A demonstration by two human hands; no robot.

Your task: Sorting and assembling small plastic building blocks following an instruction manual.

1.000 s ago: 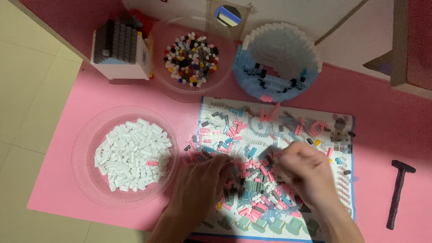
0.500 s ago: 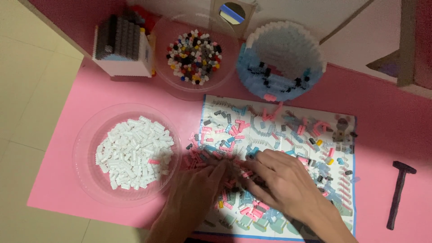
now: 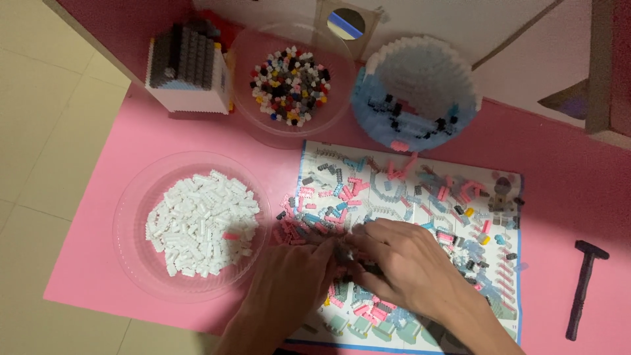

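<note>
Both my hands rest on a printed instruction sheet strewn with several small pink, blue and grey building bricks. My left hand lies at the sheet's lower left, fingers bent down onto the bricks. My right hand sits beside it, fingertips pinched together where the two hands meet. What the fingers pinch is too small to make out. A clear round plate with a heap of white bricks lies left of my hands.
A clear bowl of mixed dark and coloured bricks stands at the back. Left of it is a grey-roofed brick house; right of it a round blue-and-white brick model. A dark small hammer-shaped tool lies far right on the pink mat.
My right hand has slid left across the sheet and now meets my left hand. The left hand stayed roughly in place.
</note>
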